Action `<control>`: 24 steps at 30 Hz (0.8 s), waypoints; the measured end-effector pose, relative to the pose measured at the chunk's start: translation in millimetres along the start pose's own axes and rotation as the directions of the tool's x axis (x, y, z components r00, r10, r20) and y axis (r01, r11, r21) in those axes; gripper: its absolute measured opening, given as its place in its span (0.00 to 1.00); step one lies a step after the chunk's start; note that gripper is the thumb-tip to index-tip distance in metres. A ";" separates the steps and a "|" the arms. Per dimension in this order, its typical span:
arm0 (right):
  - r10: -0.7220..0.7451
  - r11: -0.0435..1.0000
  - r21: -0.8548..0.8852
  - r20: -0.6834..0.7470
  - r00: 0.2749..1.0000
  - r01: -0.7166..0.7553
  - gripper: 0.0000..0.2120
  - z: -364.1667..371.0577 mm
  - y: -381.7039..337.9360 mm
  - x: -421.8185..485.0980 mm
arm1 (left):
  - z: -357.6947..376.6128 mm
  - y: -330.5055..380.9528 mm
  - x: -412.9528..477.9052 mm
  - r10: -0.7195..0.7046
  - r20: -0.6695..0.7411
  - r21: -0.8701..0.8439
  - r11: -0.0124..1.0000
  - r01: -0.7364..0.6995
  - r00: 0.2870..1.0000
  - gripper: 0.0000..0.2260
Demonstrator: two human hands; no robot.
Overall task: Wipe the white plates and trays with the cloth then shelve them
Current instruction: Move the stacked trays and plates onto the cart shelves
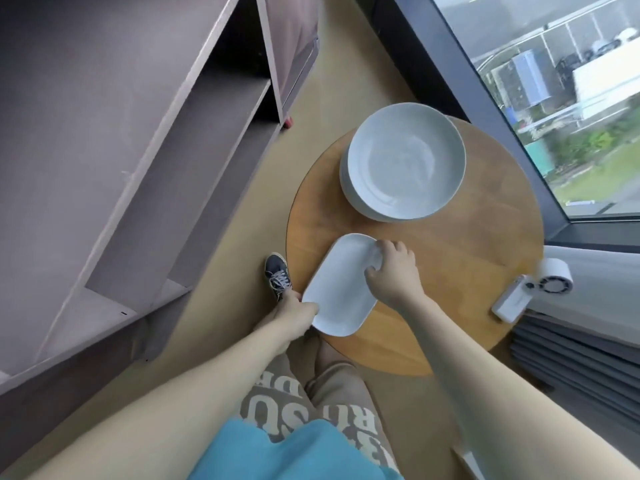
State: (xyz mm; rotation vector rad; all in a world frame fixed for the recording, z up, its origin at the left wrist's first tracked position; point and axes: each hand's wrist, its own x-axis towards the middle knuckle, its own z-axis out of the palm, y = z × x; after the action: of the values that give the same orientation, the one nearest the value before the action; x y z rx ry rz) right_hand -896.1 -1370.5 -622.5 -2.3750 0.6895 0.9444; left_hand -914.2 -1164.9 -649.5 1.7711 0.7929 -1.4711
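Observation:
A white rectangular tray [341, 292] lies on the near left part of a round wooden table [467, 258]. My left hand [298, 311] pinches the tray's near left corner. My right hand [394, 271] presses down on the tray's far right end, fingers curled over a small pale cloth [375, 260] that is mostly hidden beneath them. A stack of round white plates [405, 161] sits at the table's far side, apart from the tray.
An open shelf unit [173, 168] with bare grey boards stands to the left across a strip of floor. A small white fan [530, 289] rests at the table's right edge. A window [571, 98] runs along the right. My shoe [277, 275] is by the table's left rim.

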 end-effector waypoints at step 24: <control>-0.072 0.997 0.052 0.195 0.978 0.063 0.13 -4.1 35.5 51.0 | 64.8 -26.8 22.5 -0.168 -0.079 -0.750 0.660 0.052 0.983 0.23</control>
State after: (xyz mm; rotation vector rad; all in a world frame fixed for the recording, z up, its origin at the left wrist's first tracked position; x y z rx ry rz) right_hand -883.4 -1413.5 -665.8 -2.2132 0.5447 1.1034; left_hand -968.5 -1202.0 -682.7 1.1909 1.3677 -0.8638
